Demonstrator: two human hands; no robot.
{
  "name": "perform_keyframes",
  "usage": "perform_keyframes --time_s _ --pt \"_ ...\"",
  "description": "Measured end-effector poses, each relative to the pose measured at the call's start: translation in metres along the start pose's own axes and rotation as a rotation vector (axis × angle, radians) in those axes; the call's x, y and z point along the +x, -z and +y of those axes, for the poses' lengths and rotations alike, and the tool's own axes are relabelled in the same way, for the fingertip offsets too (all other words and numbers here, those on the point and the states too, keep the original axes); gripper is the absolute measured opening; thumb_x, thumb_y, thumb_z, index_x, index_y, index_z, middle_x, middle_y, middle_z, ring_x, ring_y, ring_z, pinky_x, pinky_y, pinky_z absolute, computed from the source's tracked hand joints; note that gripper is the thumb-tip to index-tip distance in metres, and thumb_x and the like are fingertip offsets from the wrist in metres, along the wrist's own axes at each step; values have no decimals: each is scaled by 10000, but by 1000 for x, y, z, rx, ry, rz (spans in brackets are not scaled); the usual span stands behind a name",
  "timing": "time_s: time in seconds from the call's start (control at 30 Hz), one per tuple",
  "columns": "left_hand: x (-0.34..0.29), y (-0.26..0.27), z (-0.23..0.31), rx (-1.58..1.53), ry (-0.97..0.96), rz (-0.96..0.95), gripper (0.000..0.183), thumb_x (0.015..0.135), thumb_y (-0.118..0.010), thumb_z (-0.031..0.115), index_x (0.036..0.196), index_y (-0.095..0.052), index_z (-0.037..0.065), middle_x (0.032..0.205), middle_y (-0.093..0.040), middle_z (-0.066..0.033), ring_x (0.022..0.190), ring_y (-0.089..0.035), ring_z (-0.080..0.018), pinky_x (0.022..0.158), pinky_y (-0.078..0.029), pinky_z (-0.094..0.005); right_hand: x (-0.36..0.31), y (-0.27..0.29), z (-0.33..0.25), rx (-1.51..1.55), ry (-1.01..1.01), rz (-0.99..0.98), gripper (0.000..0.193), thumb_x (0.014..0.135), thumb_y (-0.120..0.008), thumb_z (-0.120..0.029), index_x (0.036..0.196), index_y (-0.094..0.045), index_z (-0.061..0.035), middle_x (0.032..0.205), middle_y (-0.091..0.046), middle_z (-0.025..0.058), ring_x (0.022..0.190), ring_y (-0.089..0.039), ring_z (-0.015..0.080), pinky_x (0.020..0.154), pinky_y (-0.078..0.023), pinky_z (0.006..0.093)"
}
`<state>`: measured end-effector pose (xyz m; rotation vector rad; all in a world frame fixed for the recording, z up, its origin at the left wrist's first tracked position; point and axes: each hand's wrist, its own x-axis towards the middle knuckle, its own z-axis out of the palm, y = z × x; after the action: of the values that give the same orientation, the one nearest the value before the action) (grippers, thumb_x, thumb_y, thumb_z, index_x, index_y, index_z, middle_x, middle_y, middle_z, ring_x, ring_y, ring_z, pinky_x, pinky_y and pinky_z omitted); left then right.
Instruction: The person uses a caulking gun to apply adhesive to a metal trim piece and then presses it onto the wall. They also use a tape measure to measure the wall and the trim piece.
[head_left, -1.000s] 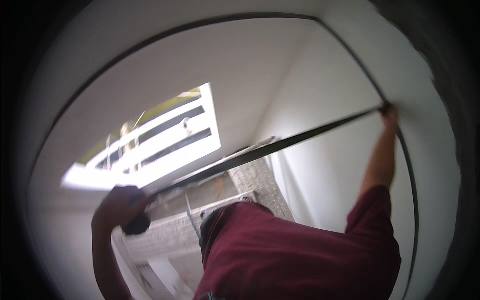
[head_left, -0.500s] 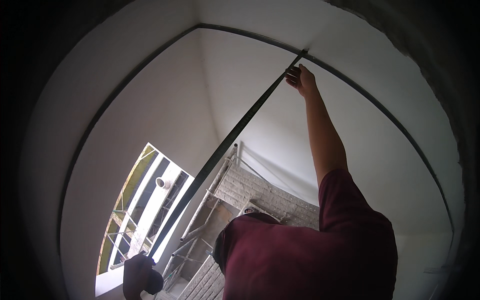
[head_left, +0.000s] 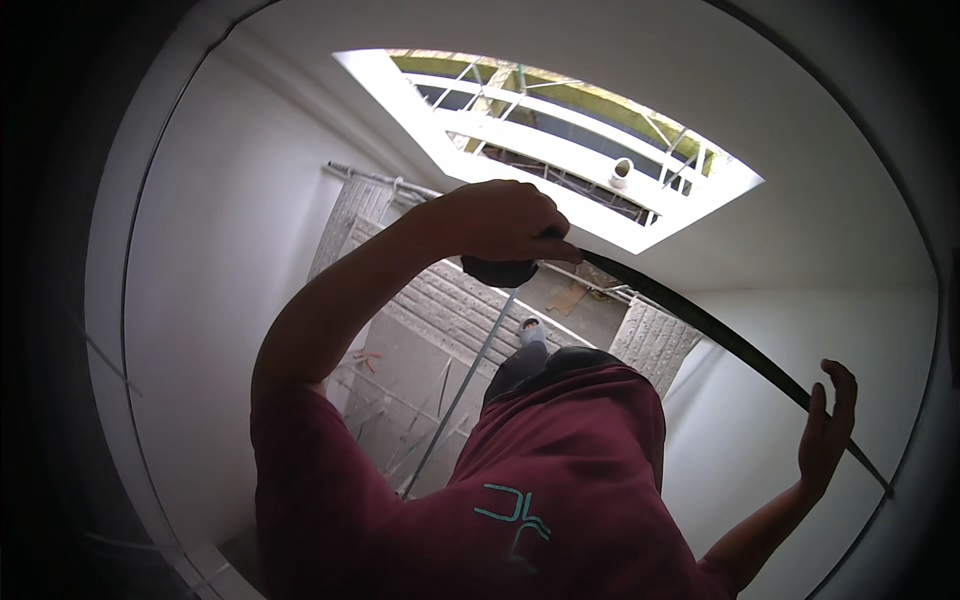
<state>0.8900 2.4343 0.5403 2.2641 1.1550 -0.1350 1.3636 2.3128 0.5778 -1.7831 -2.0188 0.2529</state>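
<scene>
My left hand (head_left: 505, 222) is closed on a dark tape measure (head_left: 498, 272), held in front of my chest. From it the tape blade (head_left: 690, 308) stretches out to the right and slants down. The blade's far end meets a thin dark strip (head_left: 872, 132) that runs along the wall. Near that end is my right hand (head_left: 828, 425), its thumb and fingers apart. The blade passes behind this hand; whether the palm touches it, I cannot tell.
A bright window opening (head_left: 540, 190) with scaffold bars and a pipe outside lies beyond my hands. Below me are perforated metal scaffold planks (head_left: 430, 310) and tubes (head_left: 460, 395). My foot (head_left: 533, 330) rests down there. White walls (head_left: 230, 200) surround the spot.
The view has swung round to the right. My left hand and the tape measure now sit in front of me, and my right hand, at the blade before, has its fingers apart.
</scene>
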Motion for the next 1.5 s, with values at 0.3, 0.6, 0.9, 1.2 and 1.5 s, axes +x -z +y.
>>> perform_keyframes --time_s 0.3,0.6,0.9,1.2,1.5 --pt "-84 -37 -73 -22 83 120 533 886 -571 608 838 -669 87 894 -658 -124 780 -681 -322 715 -540 -438 62 -124 -169 114 170 -755 363 878 -664 -191 1200 -573 -50 1055 -661 157 965 -626 359 860 -479 435" --pt "-154 -72 -109 -122 98 185 518 897 -562 597 897 -685 94 987 -661 -143 851 -700 -337 730 -567 -452 74 -180 -237 373 -157 -1124 171 947 -577 -122 1033 -640 12 656 -628 66 560 -608 122 556 -491 282" --pt "-176 -88 -128 -106 108 278 522 883 -577 587 932 -716 87 997 -671 -166 848 -697 -348 750 -561 -446 83 -204 -280 268 -63 -1252 163 985 -521 -106 989 -636 10 619 -578 32 527 -552 93 520 -461 264" --pt "-198 -68 -177 -82 115 332 548 871 -550 637 899 -736 123 902 -684 -134 831 -696 -340 741 -556 -453 107 -244 -334 288 -174 -1295 172 990 -511 -128 981 -638 -12 625 -547 9 536 -513 73 512 -428 251" --pt "-207 -44 -284 -36 -13 238 522 897 -532 608 889 -710 118 887 -690 -97 879 -694 -312 770 -560 -431 142 -317 -419 313 -179 -1246 193 981 -517 -142 941 -633 7 594 -559 27 499 -526 89 488 -429 261"
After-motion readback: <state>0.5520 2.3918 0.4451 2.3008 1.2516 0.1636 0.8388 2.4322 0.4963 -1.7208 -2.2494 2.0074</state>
